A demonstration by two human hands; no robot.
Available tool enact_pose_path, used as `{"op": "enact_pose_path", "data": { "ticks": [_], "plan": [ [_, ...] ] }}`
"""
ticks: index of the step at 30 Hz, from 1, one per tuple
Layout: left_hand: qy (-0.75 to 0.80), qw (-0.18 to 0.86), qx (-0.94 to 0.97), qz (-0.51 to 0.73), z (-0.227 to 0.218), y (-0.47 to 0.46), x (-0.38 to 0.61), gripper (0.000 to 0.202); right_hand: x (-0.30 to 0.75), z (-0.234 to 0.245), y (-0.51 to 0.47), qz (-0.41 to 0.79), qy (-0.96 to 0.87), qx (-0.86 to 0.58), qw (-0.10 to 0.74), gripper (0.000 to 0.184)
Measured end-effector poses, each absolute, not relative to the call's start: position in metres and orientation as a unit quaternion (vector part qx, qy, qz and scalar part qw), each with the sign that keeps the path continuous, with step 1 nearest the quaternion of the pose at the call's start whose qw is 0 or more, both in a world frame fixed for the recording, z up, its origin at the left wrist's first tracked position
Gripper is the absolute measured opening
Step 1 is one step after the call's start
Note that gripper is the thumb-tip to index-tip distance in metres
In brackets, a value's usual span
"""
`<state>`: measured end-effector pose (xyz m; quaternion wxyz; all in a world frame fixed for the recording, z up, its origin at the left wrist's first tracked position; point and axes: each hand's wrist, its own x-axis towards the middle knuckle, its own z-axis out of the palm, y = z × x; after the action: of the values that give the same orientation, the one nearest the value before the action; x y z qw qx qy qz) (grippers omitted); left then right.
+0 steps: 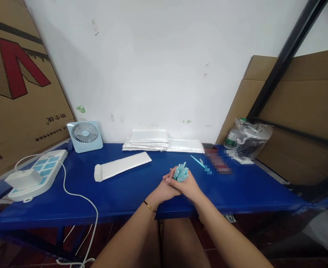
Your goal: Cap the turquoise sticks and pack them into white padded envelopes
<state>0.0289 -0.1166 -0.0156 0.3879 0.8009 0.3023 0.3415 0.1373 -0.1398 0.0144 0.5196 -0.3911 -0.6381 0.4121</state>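
Over the table's front half, my left hand (165,189) and my right hand (191,187) are clasped together. Both are closed around a bundle of light blue sticks (181,172), whose ends poke up between the fingers; the lower part is hidden by the hands. What kind of sticks they are, I cannot tell. A similar thin light blue stick (198,162) lies on the table, to the right of and beyond my right hand. A white padded envelope (125,166) lies flat beyond my left hand, its flap end toward the left.
The blue table (119,201) meets a white wall. Along the back are a light blue fan (85,137), stacked white padded envelopes (148,139), a phone (210,146) and a plastic bag (250,139) by a bottle (231,138). A power strip (51,167) with a trailing cable is left.
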Motion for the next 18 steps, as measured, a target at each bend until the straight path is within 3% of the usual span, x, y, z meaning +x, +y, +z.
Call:
{"op": "enact_pose_path", "data": {
  "ticks": [5,7,9,12,14,16,18],
  "plan": [
    [0.445,0.211,0.831,0.26,0.005,-0.083,-0.014,0.123,0.155,0.019,-0.136,0.412,-0.531,-0.383,0.633,0.022],
    [0.544,0.106,0.803,0.219,0.013,-0.055,-0.048,0.12,0.167,0.016,-0.134,0.396,-0.507,-0.416,0.643,0.024],
    [0.623,0.072,0.764,0.152,0.018,-0.028,-0.083,0.123,0.176,0.01,-0.131,0.377,-0.51,-0.461,0.62,0.027],
    [0.688,0.107,0.714,0.075,0.016,0.001,-0.123,0.124,0.181,0.0,-0.13,0.36,-0.518,-0.491,0.601,0.031],
    [0.686,0.134,0.71,0.086,0.015,0.008,-0.134,0.113,0.18,-0.001,-0.131,0.369,-0.512,-0.481,0.608,0.032],
    [0.668,0.169,0.705,0.168,0.019,0.007,-0.135,0.097,0.178,0.004,-0.133,0.387,-0.504,-0.469,0.613,0.032],
    [0.637,0.231,0.659,0.326,0.03,0.001,-0.126,0.084,0.175,0.013,-0.137,0.379,-0.52,-0.468,0.606,0.031]
  ]
}}
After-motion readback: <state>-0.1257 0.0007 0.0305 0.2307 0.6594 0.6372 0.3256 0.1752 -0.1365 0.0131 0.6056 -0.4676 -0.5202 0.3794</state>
